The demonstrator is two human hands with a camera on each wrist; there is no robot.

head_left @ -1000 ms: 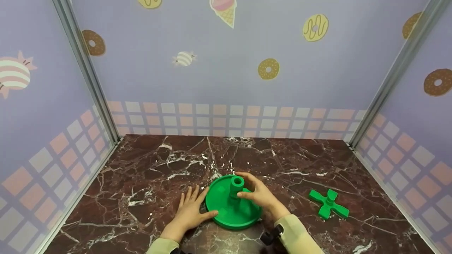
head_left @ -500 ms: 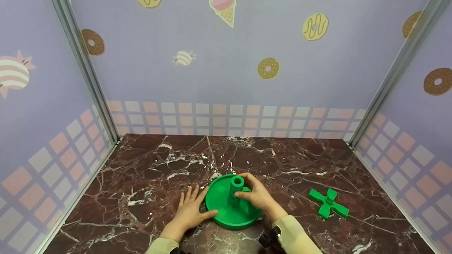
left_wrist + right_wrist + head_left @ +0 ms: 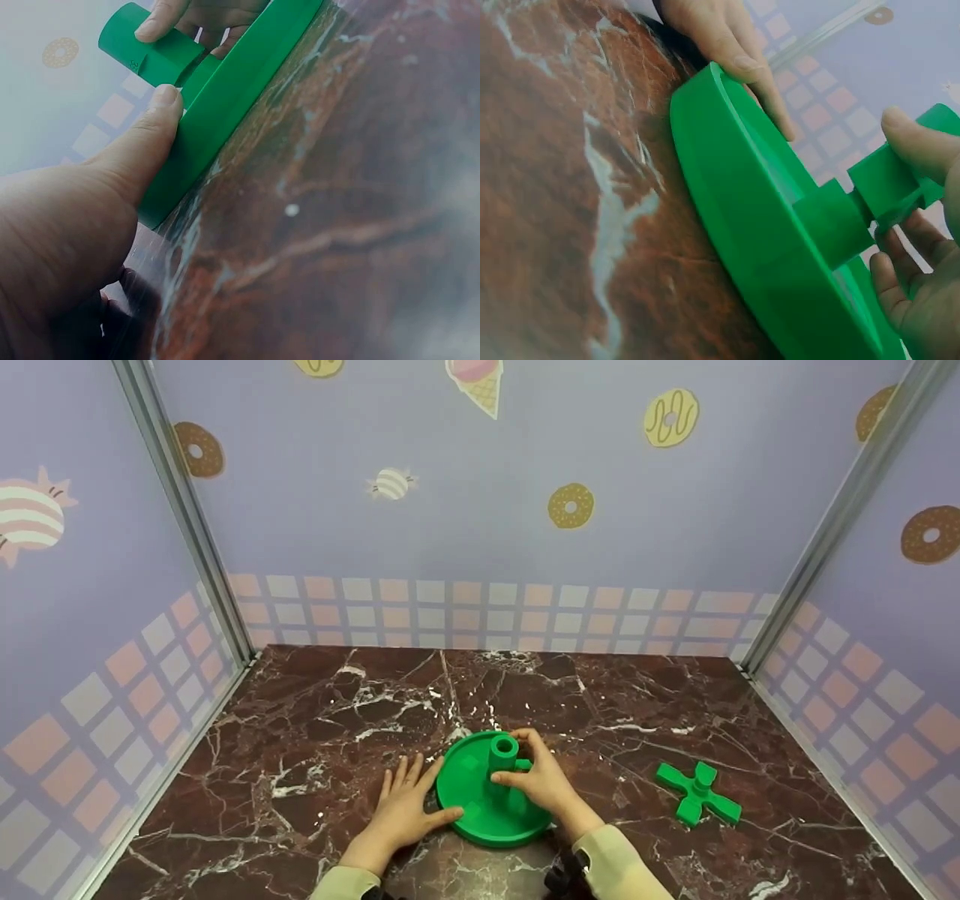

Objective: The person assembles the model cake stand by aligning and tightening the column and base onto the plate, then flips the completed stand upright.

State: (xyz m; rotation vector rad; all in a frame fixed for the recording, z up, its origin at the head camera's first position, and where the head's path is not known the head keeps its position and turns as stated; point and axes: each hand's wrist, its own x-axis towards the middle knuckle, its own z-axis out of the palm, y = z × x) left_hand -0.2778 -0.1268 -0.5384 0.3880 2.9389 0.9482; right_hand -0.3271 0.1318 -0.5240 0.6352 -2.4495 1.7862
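A person's right hand (image 3: 544, 780) holds a green tube (image 3: 502, 763) above the middle of a round green dish (image 3: 463, 791), which lies flat on the surface (image 3: 360, 690) with its rim facing up. The fingers of that hand are grasping the tube: the thumb presses on its near side and the others bend behind it. The tube stands roughly upright with its hollow end on top; the right wrist view shows a wider green stub (image 3: 832, 225) below it, rising from the dish, with a narrow neck between the two. Whether the tube is fully seated there cannot be told. The left hand (image 3: 403, 812) lies at the left side of the dish, its fingers released, straight and spread, while its thumb rests over the rim. Off to the right, well apart from the dish, a green cross-shaped piece (image 3: 699, 793) lies on the surface, its four arms spread and a short round knob in its middle. The surface is dark red-brown with white veins, and small white flecks (image 3: 491, 712) are scattered beyond the dish. Both arms wear pale sleeves (image 3: 626, 862), with a black device (image 3: 568, 874) at the right wrist. Lilac walls (image 3: 300, 525) printed with doughnuts and sweets stand around, above bands of pink and white squares.
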